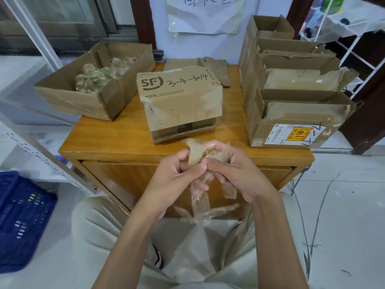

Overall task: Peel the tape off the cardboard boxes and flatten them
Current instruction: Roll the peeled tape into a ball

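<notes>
A closed cardboard box [179,103] with "SF" and handwritten numbers stands in the middle of the wooden table [108,140], with tape residue on its sides. In front of the table's near edge both my hands hold a crumpled strip of clear peeled tape [194,153]. My left hand [177,174] pinches its upper end, my right hand [235,172] grips the rest, and loose ends of tape hang down below my hands toward my lap.
An open box [62,94] holding balled-up tape sits at the table's left rear. A stack of opened boxes [291,130] stands on the right side. Flattened cardboard [216,69] lies behind the SF box. A blue crate [20,222] is on the floor, left.
</notes>
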Demonstrator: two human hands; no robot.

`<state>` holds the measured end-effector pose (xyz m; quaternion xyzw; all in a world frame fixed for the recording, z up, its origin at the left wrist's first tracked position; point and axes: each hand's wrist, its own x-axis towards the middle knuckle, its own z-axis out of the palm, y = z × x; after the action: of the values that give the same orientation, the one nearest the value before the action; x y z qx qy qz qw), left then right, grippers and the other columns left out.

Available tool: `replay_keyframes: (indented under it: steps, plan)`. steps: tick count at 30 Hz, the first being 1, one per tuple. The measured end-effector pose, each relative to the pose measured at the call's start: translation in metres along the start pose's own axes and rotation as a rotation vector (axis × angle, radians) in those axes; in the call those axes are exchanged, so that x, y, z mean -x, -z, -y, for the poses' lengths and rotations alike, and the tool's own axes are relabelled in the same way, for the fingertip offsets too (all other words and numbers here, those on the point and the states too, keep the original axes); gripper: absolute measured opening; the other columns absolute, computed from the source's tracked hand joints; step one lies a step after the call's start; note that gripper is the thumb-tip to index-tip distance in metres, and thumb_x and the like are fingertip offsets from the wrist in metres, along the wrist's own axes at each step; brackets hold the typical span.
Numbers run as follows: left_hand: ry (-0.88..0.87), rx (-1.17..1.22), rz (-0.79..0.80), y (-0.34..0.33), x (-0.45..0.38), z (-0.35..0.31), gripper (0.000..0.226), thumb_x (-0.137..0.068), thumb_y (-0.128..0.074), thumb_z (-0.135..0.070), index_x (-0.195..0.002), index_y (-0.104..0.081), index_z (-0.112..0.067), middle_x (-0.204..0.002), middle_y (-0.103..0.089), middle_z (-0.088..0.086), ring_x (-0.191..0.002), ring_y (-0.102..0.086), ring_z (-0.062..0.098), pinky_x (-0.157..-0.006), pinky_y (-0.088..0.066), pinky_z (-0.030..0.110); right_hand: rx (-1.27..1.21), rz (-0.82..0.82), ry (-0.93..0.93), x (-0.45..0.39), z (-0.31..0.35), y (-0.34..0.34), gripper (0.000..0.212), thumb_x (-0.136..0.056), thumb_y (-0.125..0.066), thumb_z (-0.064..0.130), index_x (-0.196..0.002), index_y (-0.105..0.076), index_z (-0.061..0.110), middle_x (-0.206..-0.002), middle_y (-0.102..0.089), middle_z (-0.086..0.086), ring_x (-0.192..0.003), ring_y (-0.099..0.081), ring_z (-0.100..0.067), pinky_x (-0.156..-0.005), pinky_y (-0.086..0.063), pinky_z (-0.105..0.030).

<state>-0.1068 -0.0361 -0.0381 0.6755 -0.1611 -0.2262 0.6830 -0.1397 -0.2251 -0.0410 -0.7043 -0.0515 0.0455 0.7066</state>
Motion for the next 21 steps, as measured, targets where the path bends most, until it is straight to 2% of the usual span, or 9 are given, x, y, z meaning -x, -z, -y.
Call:
replay_keyframes:
  steps: [2,5,6,8,9,12,15,17,21]
  plan:
    - [-0.054,0.006,-0.045,-0.001,-0.001,0.003,0.022,-0.097,-0.068,-0.014,-0.117,-0.067,-0.004,-0.085,-0.077,0.020,-0.066,-0.073,0.026,-0.066,-0.061,0.035,-0.013,-0.060,-0.017,0.000,-0.002,0.003,0.021,-0.102,-0.067,0.020,-0.122,-0.070,0.016,-0.060,-0.051,-0.002,-0.049,-0.043,-0.005,-0.046,-0.034,-0.015]
    - [-0.131,-0.057,-0.169,-0.004,-0.002,0.006,0.014,-0.099,-0.067,-0.016,-0.110,-0.067,-0.007,-0.077,-0.078,0.013,-0.067,-0.075,0.023,-0.068,-0.061,0.031,-0.039,-0.098,-0.053,0.001,-0.007,0.009,0.021,-0.103,-0.065,0.027,-0.119,-0.073,0.014,-0.067,-0.057,-0.007,-0.051,-0.045,-0.011,-0.047,-0.036,-0.019]
    - [-0.151,-0.067,-0.200,-0.004,-0.003,0.006,0.011,-0.100,-0.066,-0.015,-0.111,-0.065,-0.015,-0.076,-0.078,0.010,-0.067,-0.076,0.022,-0.069,-0.059,0.028,-0.038,-0.099,-0.070,0.001,-0.008,0.010,0.020,-0.103,-0.065,0.027,-0.116,-0.073,0.014,-0.067,-0.058,-0.007,-0.051,-0.045,-0.013,-0.047,-0.036,-0.020]
    - [-0.186,-0.062,-0.226,-0.006,-0.002,0.004,0.025,-0.101,-0.064,-0.015,-0.119,-0.058,-0.031,-0.077,-0.079,0.007,-0.068,-0.077,0.022,-0.070,-0.057,0.023,-0.061,-0.107,-0.095,0.001,-0.010,0.010,0.016,-0.103,-0.066,0.025,-0.110,-0.075,0.014,-0.062,-0.058,-0.007,-0.049,-0.043,-0.013,-0.046,-0.033,-0.021]
    - [-0.202,-0.051,-0.215,-0.006,-0.002,0.004,0.027,-0.103,-0.061,-0.017,-0.125,-0.056,-0.031,-0.078,-0.079,0.008,-0.069,-0.077,0.025,-0.071,-0.058,0.024,-0.079,-0.117,-0.100,0.000,-0.011,0.009,0.014,-0.103,-0.066,0.023,-0.106,-0.076,0.014,-0.059,-0.056,-0.007,-0.048,-0.042,-0.013,-0.045,-0.032,-0.020]
    - [-0.242,-0.025,-0.176,-0.007,-0.002,0.003,0.029,-0.106,-0.056,-0.019,-0.134,-0.059,-0.020,-0.078,-0.078,0.015,-0.070,-0.076,0.034,-0.071,-0.062,0.038,-0.074,-0.126,-0.096,-0.001,-0.009,0.006,0.013,-0.102,-0.067,0.017,-0.108,-0.077,0.013,-0.053,-0.052,-0.010,-0.043,-0.039,-0.014,-0.042,-0.031,-0.020]
    - [-0.281,-0.022,-0.240,-0.007,-0.004,0.003,0.028,-0.108,-0.054,-0.014,-0.130,-0.065,-0.025,-0.074,-0.075,0.018,-0.068,-0.075,0.039,-0.072,-0.064,0.050,-0.108,-0.078,-0.108,0.000,-0.005,0.005,0.025,-0.104,-0.064,0.019,-0.127,-0.072,0.022,-0.058,-0.051,-0.014,-0.045,-0.041,-0.017,-0.043,-0.033,-0.022]
    - [-0.319,0.041,-0.296,-0.008,-0.004,0.001,0.029,-0.107,-0.053,-0.010,-0.128,-0.067,-0.023,-0.074,-0.076,0.017,-0.066,-0.076,0.035,-0.070,-0.064,0.046,-0.235,-0.033,-0.069,0.002,-0.004,0.006,0.032,-0.108,-0.055,0.016,-0.137,-0.066,0.022,-0.067,-0.055,-0.017,-0.049,-0.050,-0.018,-0.047,-0.042,-0.024]
    - [-0.431,0.041,-0.382,-0.012,-0.008,-0.003,0.028,-0.105,-0.050,0.004,-0.115,-0.074,-0.007,-0.087,-0.079,0.002,-0.072,-0.077,0.020,-0.066,-0.062,0.032,-0.591,0.078,0.101,0.004,-0.010,0.006,0.048,-0.102,-0.039,-0.002,-0.142,-0.063,0.012,-0.099,-0.069,-0.022,-0.077,-0.069,-0.026,-0.070,-0.061,-0.031]
